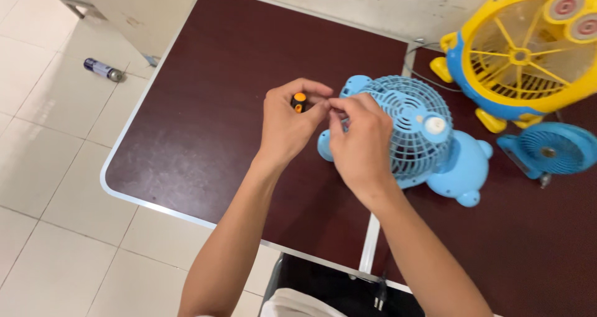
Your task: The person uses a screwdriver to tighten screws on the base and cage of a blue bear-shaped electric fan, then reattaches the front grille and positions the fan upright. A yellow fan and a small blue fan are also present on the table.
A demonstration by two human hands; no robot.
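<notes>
**Currently: both hands on a small tool beside the blue fan**

Left hand (pixel 287 127) is clenched around a small orange-and-black screwdriver handle (pixel 300 102); the handle pokes out between thumb and forefinger at the hand's 1 o'clock. Right hand (pixel 359 140) has its fingertips (pixel 336 105) pinched together, touching the left hand's fingers just at 3 o'clock of the handle; what they pinch is too small to tell. Light-blue toy fan (pixel 413 140) lies on the dark brown table (pixel 211 105), partly under the right hand. Yellow fan (pixel 522 56) at 1 o'clock, small blue fan part (pixel 550 149) at 3 o'clock. A battery (pixel 103 69) lies on the floor tiles at 10 o'clock.
</notes>
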